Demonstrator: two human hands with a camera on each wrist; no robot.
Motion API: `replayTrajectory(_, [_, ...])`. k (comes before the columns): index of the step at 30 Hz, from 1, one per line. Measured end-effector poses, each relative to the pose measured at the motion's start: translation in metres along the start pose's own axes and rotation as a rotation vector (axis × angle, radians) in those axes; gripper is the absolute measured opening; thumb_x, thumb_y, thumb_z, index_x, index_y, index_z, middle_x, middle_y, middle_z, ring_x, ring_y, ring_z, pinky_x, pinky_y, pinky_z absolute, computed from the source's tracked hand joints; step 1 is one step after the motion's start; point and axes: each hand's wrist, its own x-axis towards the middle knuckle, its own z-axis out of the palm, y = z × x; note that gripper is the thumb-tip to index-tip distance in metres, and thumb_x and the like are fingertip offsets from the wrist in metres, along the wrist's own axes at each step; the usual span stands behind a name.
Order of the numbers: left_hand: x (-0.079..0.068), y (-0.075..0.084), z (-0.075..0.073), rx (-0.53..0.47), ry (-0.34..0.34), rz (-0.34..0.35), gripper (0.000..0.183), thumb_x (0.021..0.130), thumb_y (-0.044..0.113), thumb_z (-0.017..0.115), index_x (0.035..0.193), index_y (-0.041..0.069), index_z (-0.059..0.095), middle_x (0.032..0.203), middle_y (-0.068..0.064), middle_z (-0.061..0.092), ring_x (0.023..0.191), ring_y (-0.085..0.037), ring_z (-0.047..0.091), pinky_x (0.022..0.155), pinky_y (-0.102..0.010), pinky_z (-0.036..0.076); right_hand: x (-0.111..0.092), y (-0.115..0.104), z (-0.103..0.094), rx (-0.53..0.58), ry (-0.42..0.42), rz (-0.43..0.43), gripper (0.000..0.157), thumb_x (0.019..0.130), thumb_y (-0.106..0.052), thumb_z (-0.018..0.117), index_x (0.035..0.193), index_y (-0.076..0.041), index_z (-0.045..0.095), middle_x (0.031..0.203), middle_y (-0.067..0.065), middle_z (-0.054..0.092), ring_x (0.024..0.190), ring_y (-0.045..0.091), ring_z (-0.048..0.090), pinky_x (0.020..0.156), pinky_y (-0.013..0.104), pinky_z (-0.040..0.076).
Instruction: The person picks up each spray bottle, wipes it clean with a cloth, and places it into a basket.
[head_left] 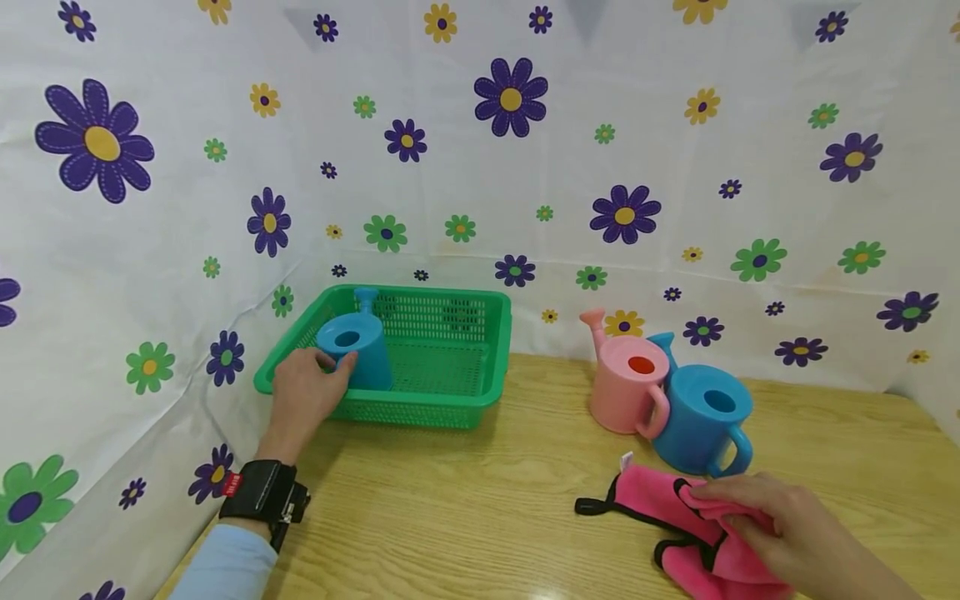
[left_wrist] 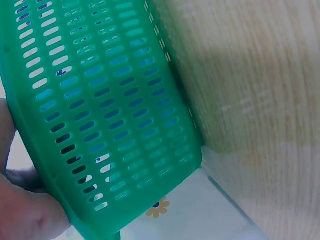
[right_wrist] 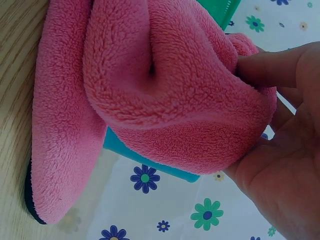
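A blue watering can stands in the left part of a green plastic basket. My left hand reaches over the basket's near left rim and grips the can at its near side, thumb against its body; the can's handle is hidden behind the hand. The left wrist view has the fingers beyond the basket wall. My right hand pinches a bunched pink fleece cloth with black edging and a black loop. Part of this cloth hangs down to the table, as the right wrist view shows.
A pink watering can and a second blue watering can stand side by side behind the cloth, handles toward me. All stand on a wood-grain table. A white flowered sheet closes off the back and the left side.
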Motion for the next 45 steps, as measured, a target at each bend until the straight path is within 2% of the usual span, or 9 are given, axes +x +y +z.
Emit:
replayTrajectory(4, [-0.001,0.000,0.004,-0.054,0.081,0.013,0.031,0.089,0.019,0.068,0.097,-0.007,0.055,0.093,-0.027,0.057,0.087,-0.041,0.053,0.073,-0.057,0.044,0.000,0.000,0.001,0.010,-0.002,0.000,0.050,0.074,0.012,0.073,0.119,-0.012,0.069,0.111,0.012,0.071,0.097,0.036,0.063,0.071,0.049,0.060])
replayTrajectory(12, [0.000,0.001,0.006,-0.046,0.199,0.105,0.014,0.082,0.007,0.072,0.083,-0.005,0.064,0.077,-0.024,0.062,0.077,-0.037,0.055,0.067,-0.054,0.043,-0.001,0.000,0.001,0.030,-0.052,0.059,0.048,0.077,0.011,0.072,0.120,-0.011,0.068,0.114,0.013,0.069,0.101,0.037,0.062,0.072,0.048,0.060])
replayTrajectory(21, [-0.001,0.003,0.007,-0.044,0.215,0.095,0.015,0.082,0.007,0.072,0.082,-0.006,0.065,0.075,-0.023,0.064,0.074,-0.036,0.056,0.064,-0.053,0.044,-0.002,0.000,0.000,0.028,-0.047,0.066,0.050,0.076,0.013,0.068,0.119,-0.012,0.068,0.114,0.010,0.069,0.101,0.033,0.062,0.074,0.046,0.061])
replayTrajectory(30, [-0.001,0.004,0.009,-0.055,0.231,0.076,0.014,0.083,0.008,0.070,0.081,-0.005,0.065,0.076,-0.022,0.062,0.075,-0.036,0.055,0.064,-0.053,0.042,-0.002,0.004,0.001,0.015,-0.034,0.017,0.051,0.075,0.014,0.070,0.120,-0.010,0.068,0.113,0.012,0.070,0.096,0.031,0.062,0.070,0.041,0.061])
replayTrajectory(33, [-0.005,0.008,0.011,-0.039,0.248,0.099,0.017,0.084,0.013,0.070,0.083,-0.004,0.066,0.079,-0.023,0.063,0.076,-0.037,0.057,0.063,-0.054,0.044,-0.003,0.004,0.001,0.012,-0.032,0.016,0.051,0.075,0.014,0.070,0.120,-0.010,0.068,0.113,0.012,0.070,0.096,0.030,0.062,0.070,0.041,0.061])
replayTrajectory(36, [-0.010,0.020,0.014,-0.027,0.303,0.174,0.020,0.084,0.018,0.072,0.085,-0.002,0.067,0.081,-0.022,0.064,0.076,-0.038,0.059,0.062,-0.058,0.043,-0.003,0.004,0.001,0.007,-0.028,0.027,0.052,0.075,0.014,0.069,0.120,-0.012,0.068,0.113,0.010,0.070,0.096,0.029,0.062,0.071,0.041,0.061])
replayTrajectory(40, [-0.020,0.052,0.021,-0.081,0.368,0.356,0.018,0.082,0.017,0.074,0.084,0.000,0.068,0.081,-0.020,0.065,0.075,-0.035,0.059,0.061,-0.058,0.042,-0.003,0.003,0.001,0.014,-0.036,0.042,0.051,0.076,0.014,0.068,0.119,-0.013,0.068,0.114,0.009,0.070,0.097,0.029,0.062,0.072,0.042,0.061])
replayTrajectory(43, [-0.031,0.084,0.028,-0.160,0.329,0.502,0.014,0.082,0.015,0.074,0.085,0.002,0.069,0.081,-0.016,0.065,0.075,-0.029,0.060,0.062,-0.054,0.044,-0.004,0.003,0.000,0.028,-0.054,0.057,0.048,0.078,0.011,0.069,0.120,-0.011,0.068,0.115,0.010,0.069,0.100,0.033,0.062,0.074,0.045,0.061])
replayTrajectory(45, [-0.040,0.105,0.033,-0.202,0.263,0.593,0.011,0.082,0.014,0.074,0.086,0.005,0.069,0.082,-0.013,0.065,0.075,-0.025,0.060,0.063,-0.050,0.045,-0.004,0.003,0.000,0.032,-0.062,0.070,0.047,0.078,0.010,0.070,0.120,-0.012,0.068,0.116,0.009,0.069,0.103,0.034,0.062,0.075,0.046,0.060])
